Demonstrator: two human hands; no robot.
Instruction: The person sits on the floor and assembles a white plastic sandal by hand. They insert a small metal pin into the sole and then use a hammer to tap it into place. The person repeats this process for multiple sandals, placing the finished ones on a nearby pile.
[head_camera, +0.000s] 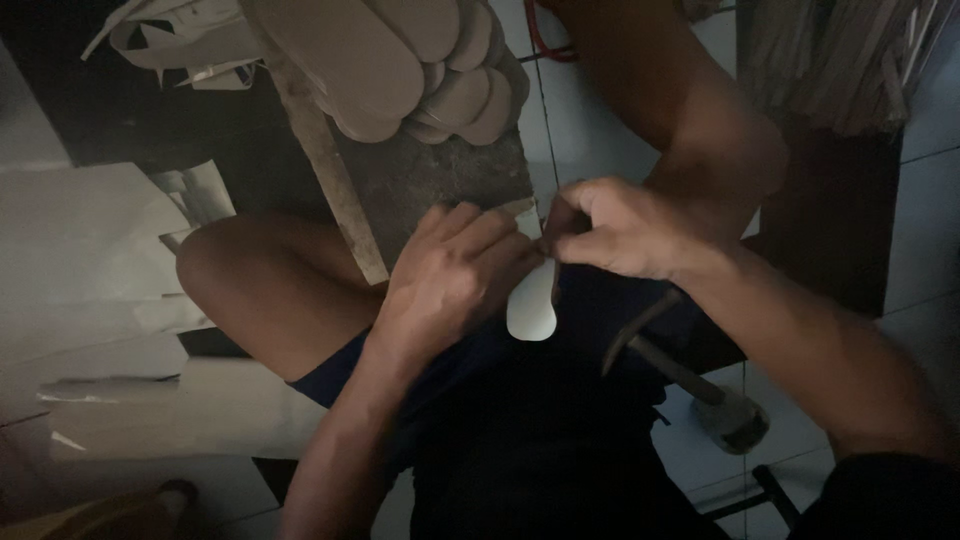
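Item: pale insole (531, 305), held over the lap at the near edge of a dark slab (440, 180), its rounded end hanging free toward the body. Left hand (450, 280): laid over the upper part, fingers curled, pressing it steady. Right hand (625, 230): fingertips pinched on the insole's top edge, apparently so the edge can be worked. Hammer (690, 385): rested on the right thigh, within reach. Soles (400, 60): stacked at the slab's far end.

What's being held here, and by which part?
A pale shoe insole, held at its upper end: the left hand covers it from one side and the right hand pinches it from the other. The rounded lower end hangs free.
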